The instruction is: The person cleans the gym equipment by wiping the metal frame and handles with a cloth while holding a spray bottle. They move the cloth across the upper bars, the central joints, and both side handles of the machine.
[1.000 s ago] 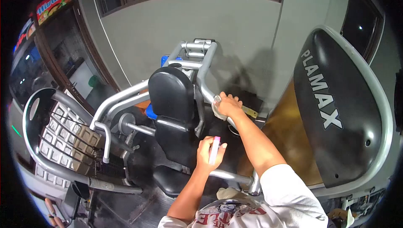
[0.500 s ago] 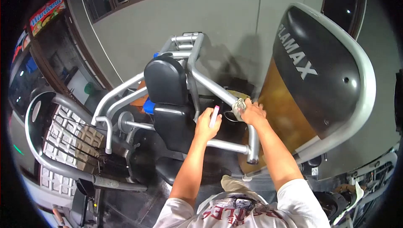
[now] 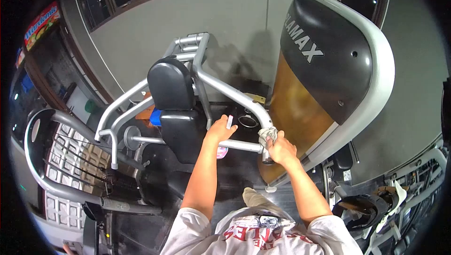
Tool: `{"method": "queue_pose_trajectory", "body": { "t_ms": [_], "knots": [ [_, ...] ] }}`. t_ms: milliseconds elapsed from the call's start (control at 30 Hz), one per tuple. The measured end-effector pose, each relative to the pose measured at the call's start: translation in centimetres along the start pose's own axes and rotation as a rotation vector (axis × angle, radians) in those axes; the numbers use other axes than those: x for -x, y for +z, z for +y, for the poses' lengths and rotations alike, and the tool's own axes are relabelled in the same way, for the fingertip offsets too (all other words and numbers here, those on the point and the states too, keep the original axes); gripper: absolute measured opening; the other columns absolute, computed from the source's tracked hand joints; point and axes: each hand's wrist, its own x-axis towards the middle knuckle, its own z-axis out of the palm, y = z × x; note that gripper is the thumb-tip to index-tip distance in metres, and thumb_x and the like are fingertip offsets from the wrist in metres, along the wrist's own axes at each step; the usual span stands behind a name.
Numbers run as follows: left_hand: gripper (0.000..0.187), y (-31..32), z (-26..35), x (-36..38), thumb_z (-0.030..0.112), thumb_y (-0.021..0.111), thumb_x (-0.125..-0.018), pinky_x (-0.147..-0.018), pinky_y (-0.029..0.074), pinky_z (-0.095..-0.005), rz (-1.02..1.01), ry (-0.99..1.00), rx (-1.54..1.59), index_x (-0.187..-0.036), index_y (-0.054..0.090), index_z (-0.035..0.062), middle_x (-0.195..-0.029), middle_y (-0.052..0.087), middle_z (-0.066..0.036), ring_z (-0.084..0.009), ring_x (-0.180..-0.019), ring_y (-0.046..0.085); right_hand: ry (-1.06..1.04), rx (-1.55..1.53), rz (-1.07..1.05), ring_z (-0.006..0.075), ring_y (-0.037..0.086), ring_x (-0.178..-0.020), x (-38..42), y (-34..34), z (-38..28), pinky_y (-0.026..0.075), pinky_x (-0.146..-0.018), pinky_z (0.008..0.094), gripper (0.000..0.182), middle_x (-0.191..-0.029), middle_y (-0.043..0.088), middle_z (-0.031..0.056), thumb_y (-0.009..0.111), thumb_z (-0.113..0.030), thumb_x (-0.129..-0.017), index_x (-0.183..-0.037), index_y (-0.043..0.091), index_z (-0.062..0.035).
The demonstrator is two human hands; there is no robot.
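My right hand (image 3: 282, 148) is closed on a crumpled greyish cloth (image 3: 267, 135), pressed against the silver tube (image 3: 251, 104) of the exercise machine near its lower end. In my left hand (image 3: 219, 130) is a bottle with a white top (image 3: 229, 122); a pink label (image 3: 222, 152) shows below the hand. My fingers hide most of the bottle. That hand is just above the machine's lower crossbar, beside the black seat pad (image 3: 178, 130). The black backrest (image 3: 170, 83) rises behind it.
A tall grey and gold machine cover (image 3: 329, 67) stands close on my right. To the left is another machine's curved frame (image 3: 61, 196). Gym equipment (image 3: 399, 212) sits at lower right. A grey wall (image 3: 188, 15) with windows is behind.
My right hand and the cloth have slid down the silver tube towards its lower end. The left hand with the bottle has shifted slightly left, and the view has turned.
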Motion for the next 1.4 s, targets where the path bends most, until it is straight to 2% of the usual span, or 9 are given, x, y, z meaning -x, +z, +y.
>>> {"method": "queue_pose_trajectory", "body": {
  "t_ms": [267, 467, 500, 633, 767, 933, 1233, 1267, 1400],
  "knots": [
    [0.046, 0.2, 0.2, -0.2, 0.037, 0.071, -0.092, -0.091, 0.051, -0.0483, 0.055, 0.017, 0.039, -0.106, 0.051, -0.0025, -0.107, 0.065, -0.034, -0.0469, -0.108, 0.065, 0.131, -0.302, 0.026, 0.0453, 0.061, -0.12, -3.4, 1.3, 0.5, 0.046, -0.1, 0.0552, 0.05, -0.126, 0.063, 0.0304, 0.056, -0.042, -0.1, -0.124, 0.045, 0.0003],
    [0.044, 0.6, 0.1, -0.5, 0.035, 0.072, -0.091, -0.085, 0.051, -0.0491, -0.01, 0.056, 0.049, -0.107, 0.051, -0.0005, -0.099, 0.066, -0.031, -0.0472, -0.1, 0.066, -0.081, 0.043, 0.229, 0.0489, 0.055, -0.117, -7.3, 1.9, -2.9, 0.045, -0.097, 0.0605, 0.049, -0.126, 0.056, 0.0271, 0.06, -0.034, -0.098, -0.131, 0.045, -0.0015],
    [0.044, 0.5, 0.2, -0.7, 0.035, 0.072, -0.091, -0.085, 0.051, -0.049, -0.024, 0.047, 0.049, -0.107, 0.051, 0.0, -0.098, 0.066, -0.03, -0.0469, -0.1, 0.066, -0.116, 0.051, 0.344, 0.044, 0.054, -0.115, -8.2, 2.6, -3.8, 0.043, -0.095, 0.0596, 0.041, -0.122, 0.056, 0.0219, 0.063, -0.033, -0.094, -0.122, 0.054, -0.0042],
    [0.042, 0.9, -0.3, -0.9, 0.034, 0.072, -0.092, -0.085, 0.051, -0.0496, 0.023, 0.092, 0.082, -0.107, 0.051, 0.0001, -0.1, 0.066, -0.029, -0.047, -0.1, 0.066, -0.263, 0.249, 0.472, 0.0394, 0.052, -0.117, -12.0, 3.6, -7.4, 0.04, -0.095, 0.0571, 0.037, -0.121, 0.057, 0.0183, 0.065, -0.03, -0.092, -0.121, 0.06, -0.0067],
    [0.041, 1.0, -0.7, -1.0, 0.032, 0.073, -0.091, -0.081, 0.049, -0.0507, 0.075, 0.091, 0.145, -0.105, 0.05, 0.0, -0.094, 0.063, -0.029, -0.0472, -0.094, 0.065, -0.276, 0.183, 0.304, 0.0388, 0.049, -0.123, -16.5, 3.3, -11.2, 0.038, -0.098, 0.0563, 0.041, -0.129, 0.057, 0.0184, 0.066, -0.03, -0.091, -0.125, 0.06, -0.0087],
    [0.035, 0.6, -0.5, -1.2, 0.029, 0.075, -0.092, -0.071, 0.048, -0.0456, 0.28, 0.15, 0.331, -0.097, 0.054, 0.0014, -0.082, 0.057, -0.019, -0.0368, -0.075, 0.059, -0.295, 0.127, 0.1, 0.0413, 0.044, -0.132, -22.4, 2.8, -16.3, 0.033, -0.106, 0.0568, 0.045, -0.141, 0.051, 0.0214, 0.059, -0.036, -0.094, -0.132, 0.059, -0.0112],
    [0.031, -0.7, 1.3, -1.2, 0.023, 0.076, -0.09, -0.074, 0.048, -0.0436, 0.234, 0.09, 0.365, -0.102, 0.058, 0.0008, -0.088, 0.057, -0.017, -0.0352, -0.081, 0.061, -0.231, -0.074, -0.181, 0.0399, 0.039, -0.14, -30.9, 4.4, -27.3, 0.031, -0.11, 0.0546, 0.048, -0.15, 0.049, 0.0186, 0.051, -0.04, -0.1, -0.14, 0.056, -0.0154],
    [0.031, -0.7, 1.4, -1.3, 0.023, 0.076, -0.09, -0.072, 0.048, -0.043, 0.255, 0.103, 0.328, -0.102, 0.058, 0.0005, -0.087, 0.057, -0.017, -0.0343, -0.079, 0.061, -0.216, -0.099, -0.17, 0.0404, 0.041, -0.141, -31.6, 4.7, -27.9, 0.032, -0.11, 0.0568, 0.047, -0.15, 0.051, 0.017, 0.05, -0.037, -0.1, -0.14, 0.057, -0.0142],
    [0.032, -0.2, 1.1, -1.4, 0.022, 0.077, -0.089, -0.066, 0.049, -0.04, 0.296, 0.119, 0.333, -0.102, 0.058, -0.0004, -0.083, 0.058, -0.015, -0.0289, -0.07, 0.062, -0.52, -0.233, -0.233, 0.042, 0.062, -0.117, -38.2, 8.1, -25.6, 0.048, -0.103, 0.0414, 0.047, -0.124, 0.066, 0.0255, 0.047, -0.041, -0.101, -0.118, 0.07, -0.0029]
  ]
}}
